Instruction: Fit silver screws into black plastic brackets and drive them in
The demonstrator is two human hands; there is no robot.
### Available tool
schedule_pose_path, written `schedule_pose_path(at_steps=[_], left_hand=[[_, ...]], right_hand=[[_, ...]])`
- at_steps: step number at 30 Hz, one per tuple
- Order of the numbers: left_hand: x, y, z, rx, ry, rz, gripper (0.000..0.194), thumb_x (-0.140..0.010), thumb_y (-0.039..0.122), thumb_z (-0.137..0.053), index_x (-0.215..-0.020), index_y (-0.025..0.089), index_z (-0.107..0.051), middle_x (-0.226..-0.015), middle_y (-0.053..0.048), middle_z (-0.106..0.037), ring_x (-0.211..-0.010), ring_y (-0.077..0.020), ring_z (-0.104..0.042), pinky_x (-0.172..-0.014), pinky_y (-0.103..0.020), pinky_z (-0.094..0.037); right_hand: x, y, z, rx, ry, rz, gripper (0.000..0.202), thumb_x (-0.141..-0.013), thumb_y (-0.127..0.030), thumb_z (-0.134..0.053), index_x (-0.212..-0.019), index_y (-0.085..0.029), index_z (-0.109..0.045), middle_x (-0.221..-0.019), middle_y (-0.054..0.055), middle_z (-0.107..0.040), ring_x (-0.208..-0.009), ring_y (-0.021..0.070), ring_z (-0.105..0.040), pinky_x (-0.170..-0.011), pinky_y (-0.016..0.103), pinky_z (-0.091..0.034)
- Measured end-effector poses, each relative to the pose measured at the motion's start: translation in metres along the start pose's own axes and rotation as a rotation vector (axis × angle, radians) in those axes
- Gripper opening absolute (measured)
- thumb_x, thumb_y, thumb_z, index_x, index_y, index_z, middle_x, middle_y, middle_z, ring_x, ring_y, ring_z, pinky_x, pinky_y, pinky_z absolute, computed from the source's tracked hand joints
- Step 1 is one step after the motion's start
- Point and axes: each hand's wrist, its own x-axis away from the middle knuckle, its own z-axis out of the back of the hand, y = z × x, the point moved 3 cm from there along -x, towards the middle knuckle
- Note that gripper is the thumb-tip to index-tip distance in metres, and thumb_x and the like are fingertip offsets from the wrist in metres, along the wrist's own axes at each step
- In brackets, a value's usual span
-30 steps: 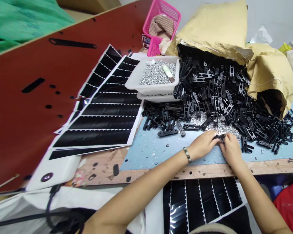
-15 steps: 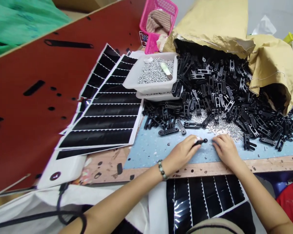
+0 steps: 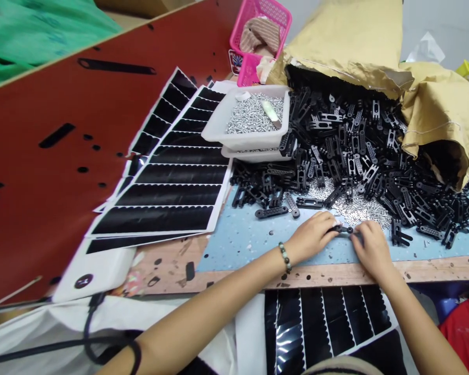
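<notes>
Black part (image 3: 344, 229), long axis crosswise, round end pointing right — our left hand (image 3: 309, 237) pinches it over the blue mat (image 3: 238, 245). Our right hand (image 3: 372, 249) curls at that end — we cannot tell whether it grips. We find the tag (image 3: 235, 61) beside the pink basket (image 3: 274, 9) illegibly small. Red panel (image 3: 31, 198) stands left, pale wall (image 3: 457, 36) behind.

One end of the black part (image 3: 344, 229) is hidden inside the left hand (image 3: 311, 238); whether the right hand (image 3: 372, 249) grips anything at its other end is too small to tell. Just beyond both hands, the silvery bits (image 3: 365, 212) are too tiny to identify. Farther beyond, the large paper sack (image 3: 347, 36) is cut off by the top edge; right of the right hand, red cloth (image 3: 467, 328) by the right edge.
</notes>
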Motion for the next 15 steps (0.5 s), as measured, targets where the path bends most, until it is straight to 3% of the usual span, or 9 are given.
schedule_pose_path(at_steps=[4, 9, 12, 15], left_hand=[[-0.003, -0.005, -0.006, -0.182, -0.097, -0.085, 0.009, -0.090, 0.019, -0.054, -0.090, 0.016, -0.063, -0.095, -0.005, -0.059, -0.087, -0.0199, -0.052, -0.079, -0.034, -0.045], [0.002, -0.011, -0.003, -0.208, -0.089, -0.109, 0.014, -0.092, 0.022, -0.052, -0.099, 0.017, -0.064, -0.094, -0.006, -0.059, -0.087, -0.0193, -0.053, -0.079, -0.034, -0.045], [0.014, -0.010, -0.008, -0.178, -0.080, -0.108, 0.019, -0.092, 0.020, -0.051, -0.108, 0.019, -0.062, -0.097, -0.006, -0.059, -0.089, -0.0197, -0.054, -0.083, -0.036, -0.046], [0.026, -0.004, -0.006, -0.162, -0.110, -0.077, 0.025, -0.091, 0.021, -0.051, -0.114, 0.021, -0.060, -0.098, -0.007, -0.059, -0.091, -0.0209, -0.055, -0.084, -0.039, -0.048]], right_hand=[[0.008, 0.002, -0.003, -0.090, 0.007, 0.082, 0.020, -0.092, -0.027, -0.049, -0.108, -0.020, -0.058, -0.100, 0.009, -0.062, -0.094, 0.0225, -0.054, -0.082, 0.037, -0.046], [0.010, -0.005, -0.008, -0.044, -0.009, 0.133, 0.021, -0.092, -0.027, -0.049, -0.106, -0.021, -0.063, -0.092, 0.008, -0.064, -0.087, 0.0222, -0.054, -0.078, 0.038, -0.047], [-0.011, -0.004, -0.003, -0.075, 0.101, 0.070, 0.025, -0.090, -0.034, -0.052, -0.108, -0.019, -0.061, -0.096, 0.010, -0.062, -0.091, 0.0233, -0.054, -0.081, 0.039, -0.047], [-0.051, 0.002, -0.003, -0.037, 0.265, -0.076, 0.038, -0.087, -0.039, -0.055, -0.117, -0.015, -0.055, -0.101, 0.013, -0.061, -0.095, 0.0262, -0.054, -0.085, 0.042, -0.046]])
